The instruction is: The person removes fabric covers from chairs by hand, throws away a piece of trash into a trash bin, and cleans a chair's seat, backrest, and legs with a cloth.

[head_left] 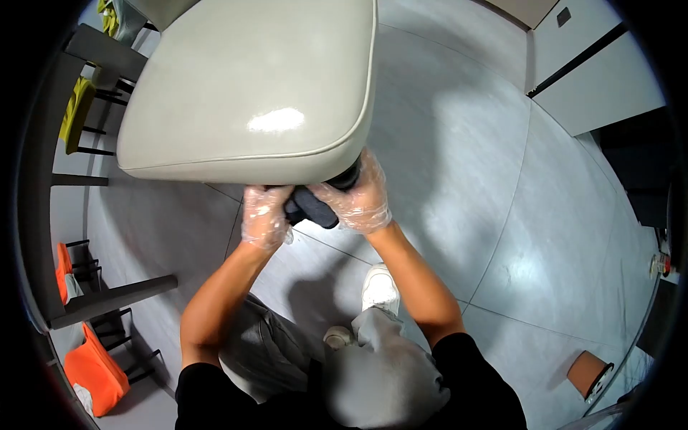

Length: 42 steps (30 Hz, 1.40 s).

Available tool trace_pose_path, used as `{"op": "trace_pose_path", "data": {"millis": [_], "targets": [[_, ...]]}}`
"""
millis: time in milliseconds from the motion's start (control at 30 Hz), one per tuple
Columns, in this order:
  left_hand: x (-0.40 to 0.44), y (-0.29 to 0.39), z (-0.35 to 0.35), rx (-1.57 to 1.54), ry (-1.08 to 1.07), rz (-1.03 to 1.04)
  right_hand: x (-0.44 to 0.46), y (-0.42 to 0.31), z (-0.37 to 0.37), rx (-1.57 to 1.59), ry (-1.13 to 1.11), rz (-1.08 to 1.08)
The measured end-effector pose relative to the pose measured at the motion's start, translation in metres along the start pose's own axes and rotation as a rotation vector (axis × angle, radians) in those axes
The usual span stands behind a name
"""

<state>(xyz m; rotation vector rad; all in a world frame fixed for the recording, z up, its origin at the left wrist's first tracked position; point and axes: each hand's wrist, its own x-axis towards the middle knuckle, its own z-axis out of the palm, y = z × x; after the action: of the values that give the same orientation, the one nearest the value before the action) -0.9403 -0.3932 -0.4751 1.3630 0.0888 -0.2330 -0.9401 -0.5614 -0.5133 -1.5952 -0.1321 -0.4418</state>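
A cream padded chair with piped edging fills the upper middle of the view, its seat toward me. Just below the seat's near edge is a dark, folded cloth. My right hand, in a clear plastic glove, curls around the cloth and a black part under the seat corner. My left hand, gloved the same way, grips the cloth's left side. Its fingertips are partly hidden beneath the seat. What lies under the cloth cannot be made out.
Grey tables stand along the left, with a yellow chair and an orange chair. White cabinets are at the upper right. A brown pot lies on the tiled floor at the lower right. My shoe is below my hands.
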Motion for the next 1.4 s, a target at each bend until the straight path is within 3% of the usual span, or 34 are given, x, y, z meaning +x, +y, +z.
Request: {"op": "trace_pose_path", "data": {"millis": [133, 167, 233, 267, 367, 433, 600, 667, 733, 767, 867, 900, 933, 967, 1033, 1067, 1133, 1233, 1267, 1333, 1400], "targets": [[0.005, -0.002, 0.011, -0.268, 0.298, -0.065, 0.015, -0.015, 0.01, -0.04, -0.037, -0.055], [0.012, -0.019, -0.004, -0.279, 0.325, -0.137, 0.011, -0.004, 0.016, -0.168, 0.067, -0.193], [0.016, -0.045, -0.02, 0.496, 0.187, 0.118, 0.008, 0.005, 0.023, -0.12, 0.126, -0.162], [0.02, -0.062, -0.027, 0.878, 0.1, 0.363, 0.007, 0.01, 0.025, -0.096, 0.157, -0.149], [0.024, -0.099, -0.027, 0.991, 0.032, 0.504, -0.005, 0.04, 0.026, -0.129, 0.16, -0.153], [0.025, -0.108, -0.02, 0.764, 0.019, 0.317, -0.016, 0.057, 0.028, -0.156, 0.205, -0.144], [0.043, -0.159, -0.026, 0.942, 0.018, 0.356, -0.051, 0.125, 0.034, -0.202, 0.242, -0.01], [0.043, -0.164, -0.018, 0.845, -0.001, 0.225, -0.068, 0.153, 0.036, -0.28, 0.253, 0.072], [0.051, -0.215, -0.03, 0.801, -0.054, 0.176, -0.082, 0.167, 0.032, -0.308, 0.221, 0.195], [0.057, -0.24, -0.046, 1.206, -0.169, 0.22, -0.093, 0.188, 0.03, -0.29, 0.17, 0.287], [0.059, -0.274, -0.051, 1.35, -0.257, 0.066, -0.104, 0.216, 0.018, -0.329, -0.022, 0.456], [0.054, -0.27, -0.043, 1.225, -0.234, 0.089, -0.103, 0.214, 0.016, -0.293, -0.031, 0.479], [0.051, -0.222, -0.02, 1.39, -0.362, -0.019, -0.103, 0.211, 0.013, -0.258, -0.038, 0.502], [0.042, -0.162, 0.005, 1.339, -0.434, -0.027, -0.11, 0.224, 0.009, -0.145, -0.077, 0.57], [0.008, -0.091, 0.023, 0.999, -0.36, 0.356, -0.096, 0.205, -0.002, -0.194, -0.178, 0.594], [0.001, -0.057, 0.033, 0.821, -0.388, 0.356, -0.08, 0.169, -0.006, -0.355, -0.232, 0.556], [-0.001, -0.039, 0.047, 0.592, -0.284, 0.377, -0.076, 0.164, -0.007, -0.421, -0.272, 0.54], [0.02, -0.054, 0.075, 0.59, -0.09, 0.211, -0.074, 0.16, -0.012, -0.466, -0.195, 0.551], [0.028, -0.066, 0.082, 0.619, -0.034, 0.134, -0.068, 0.157, -0.017, -0.673, -0.206, 0.564], [0.043, -0.086, 0.11, 0.651, -0.002, 0.014, -0.071, 0.167, -0.032, -0.416, 0.025, 0.57], [0.054, -0.103, 0.148, 0.632, -0.037, -0.01, -0.07, 0.176, -0.056, -0.374, 0.132, 0.57]]}}
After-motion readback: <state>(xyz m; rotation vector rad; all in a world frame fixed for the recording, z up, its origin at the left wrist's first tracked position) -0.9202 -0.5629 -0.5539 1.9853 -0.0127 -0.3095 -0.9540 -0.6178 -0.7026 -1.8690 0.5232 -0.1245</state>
